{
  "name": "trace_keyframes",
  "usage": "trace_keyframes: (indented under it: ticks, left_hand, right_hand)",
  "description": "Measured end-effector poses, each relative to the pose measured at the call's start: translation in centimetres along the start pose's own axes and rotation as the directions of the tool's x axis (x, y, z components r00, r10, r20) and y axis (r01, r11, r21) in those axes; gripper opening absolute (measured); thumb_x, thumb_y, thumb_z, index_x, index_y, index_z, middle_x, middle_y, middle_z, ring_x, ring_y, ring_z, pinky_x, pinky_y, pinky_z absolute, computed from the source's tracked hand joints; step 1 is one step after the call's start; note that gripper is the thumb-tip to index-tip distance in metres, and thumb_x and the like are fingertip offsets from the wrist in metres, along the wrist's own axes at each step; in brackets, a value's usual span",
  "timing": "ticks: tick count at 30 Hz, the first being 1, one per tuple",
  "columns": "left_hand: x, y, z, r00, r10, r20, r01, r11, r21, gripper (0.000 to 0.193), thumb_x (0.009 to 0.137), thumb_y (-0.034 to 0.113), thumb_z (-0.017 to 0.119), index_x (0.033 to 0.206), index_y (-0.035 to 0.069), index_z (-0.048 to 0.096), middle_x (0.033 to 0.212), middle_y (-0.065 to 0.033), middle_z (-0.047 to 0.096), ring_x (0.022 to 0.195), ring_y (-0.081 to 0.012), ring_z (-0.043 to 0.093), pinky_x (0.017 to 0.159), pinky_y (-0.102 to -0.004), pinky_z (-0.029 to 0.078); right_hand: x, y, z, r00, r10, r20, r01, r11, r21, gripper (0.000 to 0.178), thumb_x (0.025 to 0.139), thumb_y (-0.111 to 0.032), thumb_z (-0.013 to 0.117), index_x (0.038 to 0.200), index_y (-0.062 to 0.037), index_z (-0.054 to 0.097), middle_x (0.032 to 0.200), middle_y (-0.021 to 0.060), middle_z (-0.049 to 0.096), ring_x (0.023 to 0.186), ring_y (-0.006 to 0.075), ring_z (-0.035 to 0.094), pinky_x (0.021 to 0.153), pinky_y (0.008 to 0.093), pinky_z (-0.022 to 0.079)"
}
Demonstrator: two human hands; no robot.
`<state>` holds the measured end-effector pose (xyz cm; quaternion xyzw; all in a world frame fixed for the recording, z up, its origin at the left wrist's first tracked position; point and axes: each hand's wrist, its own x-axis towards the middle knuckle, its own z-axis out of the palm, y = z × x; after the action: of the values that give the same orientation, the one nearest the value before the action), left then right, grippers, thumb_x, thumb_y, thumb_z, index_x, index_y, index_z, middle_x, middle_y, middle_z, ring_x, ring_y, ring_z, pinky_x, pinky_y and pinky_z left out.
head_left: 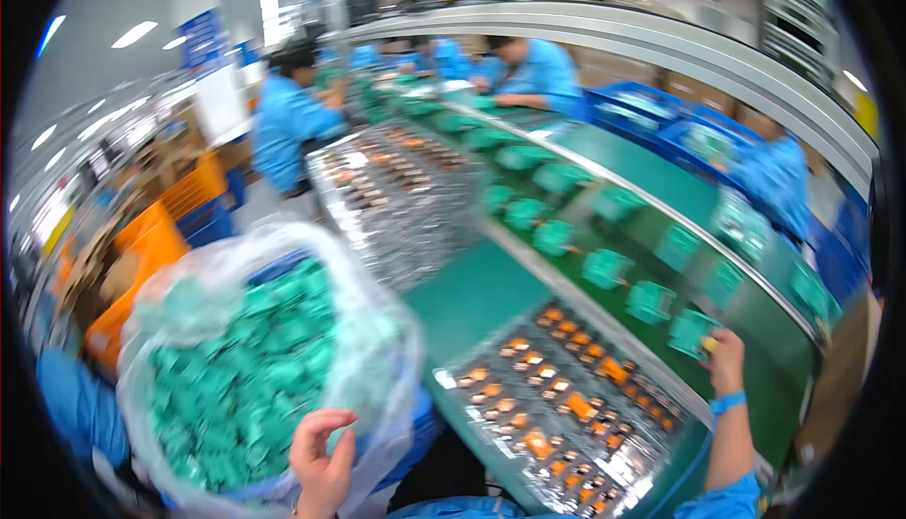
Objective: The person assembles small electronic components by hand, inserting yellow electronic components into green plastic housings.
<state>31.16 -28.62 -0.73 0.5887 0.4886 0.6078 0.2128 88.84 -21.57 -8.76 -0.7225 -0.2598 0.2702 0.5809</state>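
Observation:
My left hand (pixel 324 458) is over the near edge of a clear plastic bag (pixel 387 349) full of green plastic pieces (pixel 241 377). Its thumb stands apart from the curled fingers, and nothing shows clearly in its grasp. Farther right, my right hand (pixel 726 363) reaches over the green conveyor belt (pixel 604 316). Its fingertips pinch a small yellow-orange part (pixel 708 343) against the corner of a green plastic housing (pixel 690 332). Blur hides the part's exact shape. Between my arms lies a clear tray (pixel 566 406) holding rows of orange-and-black components.
A tall stack of similar trays (pixel 406 217) stands beyond the near tray. Several green housings (pixel 604 268) line the belt beside a metal rail (pixel 661 212). Co-workers in blue (pixel 543 71) sit along the line. Orange crates (pixel 151 255) stand left, blue bins (pixel 651 113) across the belt.

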Motion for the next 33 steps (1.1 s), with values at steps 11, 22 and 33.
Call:
trace_keyframes:
  ticks: [11, 22, 33]
  left_hand:
    - [2.0, -1.2, -22.4, 0.939, 0.045, -0.342, 0.285, 0.457, 0.842, 0.014, 0.075, 0.007, 0.064, 0.088, 0.003, 0.062, 0.092, -0.0137, 0.062, 0.087, -0.0305, 0.059, 0.078, -0.0369, 0.047]
    - [10.7, -11.8, -27.4, 0.869, -0.401, -0.291, 0.296, -0.051, 0.954, 0.032, 0.070, 0.022, 0.068, 0.097, 0.005, 0.065, 0.100, -0.0163, 0.062, 0.093, -0.0311, 0.061, 0.077, -0.0402, 0.050]
    - [11.0, -13.2, -29.0, 0.996, 0.011, -0.086, 0.084, 0.105, 0.991, 0.022, 0.076, 0.002, 0.047, 0.096, -0.003, 0.054, 0.092, -0.0239, 0.058, 0.086, -0.0433, 0.054, 0.073, -0.0504, 0.042]
  right_hand:
    - [5.4, 2.6, 1.3, 0.976, 0.180, 0.120, -0.164, 0.977, -0.135, 0.017, 0.085, -0.020, 0.060, 0.092, -0.0046, 0.057, 0.079, 0.0021, 0.057, 0.065, 0.0110, 0.056, 0.047, 0.0287, 0.043]
    - [-5.1, -2.6, 4.2, 0.798, -0.547, 0.254, 0.587, 0.802, -0.115, 0.009, 0.091, -0.015, 0.052, 0.095, -0.0087, 0.055, 0.089, -0.0044, 0.052, 0.074, 0.0039, 0.047, 0.056, 0.0177, 0.035]
    - [-14.1, -4.1, 3.4, 0.746, -0.589, 0.312, 0.658, 0.725, -0.205, 0.004, 0.077, -0.001, 0.058, 0.080, 0.0024, 0.059, 0.078, 0.0108, 0.057, 0.074, 0.0192, 0.056, 0.067, 0.0282, 0.045]
